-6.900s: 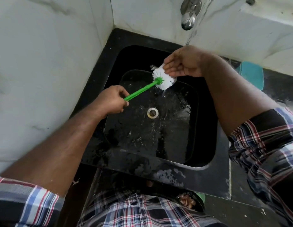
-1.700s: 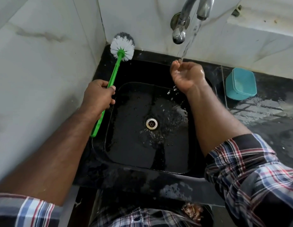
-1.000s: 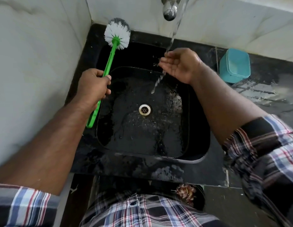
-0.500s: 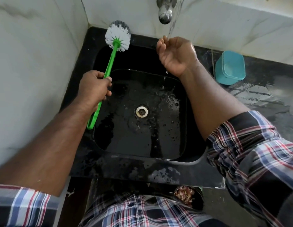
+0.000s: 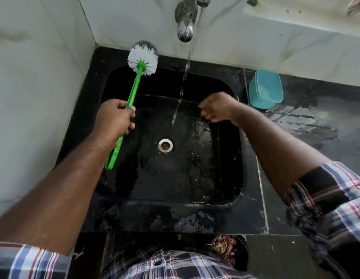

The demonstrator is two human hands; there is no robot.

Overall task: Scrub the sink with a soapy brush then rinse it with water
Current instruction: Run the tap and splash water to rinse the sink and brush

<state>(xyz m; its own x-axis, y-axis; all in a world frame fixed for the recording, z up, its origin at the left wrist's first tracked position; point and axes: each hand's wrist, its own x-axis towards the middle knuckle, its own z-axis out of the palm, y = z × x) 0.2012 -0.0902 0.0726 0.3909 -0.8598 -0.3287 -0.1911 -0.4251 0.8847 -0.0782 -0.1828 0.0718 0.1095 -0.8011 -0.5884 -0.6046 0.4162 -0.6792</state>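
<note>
This looked like a home kitchen or wash corner: a black stone sink (image 5: 171,202) was sunk into a dark wet tabletop (image 5: 316,125), pale marble walls (image 5: 34,97) met at 11 o'clock, and a metal tap (image 5: 185,27) ran at 12 o'clock.

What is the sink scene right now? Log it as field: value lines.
left hand: grips green brush handle
brush: bristle head raised over back-left sink corner
right hand: empty, fingers curled, beside the water stream
tap: running
sink: black, wet
drain: uncovered
teal container: on counter right of sink
</note>
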